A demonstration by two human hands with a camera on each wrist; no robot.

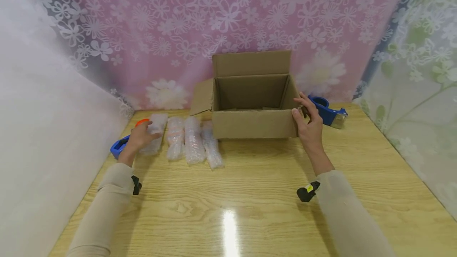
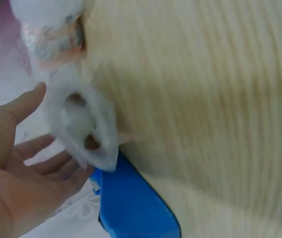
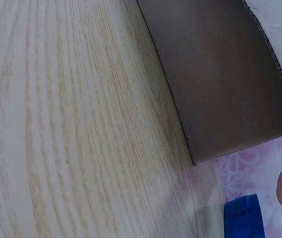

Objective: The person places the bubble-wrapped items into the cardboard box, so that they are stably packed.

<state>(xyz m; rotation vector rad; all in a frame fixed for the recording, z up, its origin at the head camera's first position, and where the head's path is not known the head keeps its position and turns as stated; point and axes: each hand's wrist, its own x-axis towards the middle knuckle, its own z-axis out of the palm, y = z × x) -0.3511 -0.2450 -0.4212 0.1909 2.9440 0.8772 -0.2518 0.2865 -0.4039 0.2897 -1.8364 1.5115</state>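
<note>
Wood-grain table point(image 1: 250, 209) fills the foreground, both sleeved forearms reaching out over it. Left hand point(image 1: 140, 138) rests on the leftmost bubble-wrap packet point(image 1: 154, 133), fingers loosely spread along its side in the wrist view rather than pinching it. Four such packets lie side by side left of the cardboard box point(image 1: 254, 124). Standing open with flaps raised, the box shows nothing inside that can be made out. Right hand point(image 1: 309, 124) holds its front right corner, thumb on the front wall, fingers curled round the edge. Two blue tape dispensers sit apart: one point(image 1: 118, 146) beside the left hand, one point(image 1: 327, 111) behind the right.
</note>
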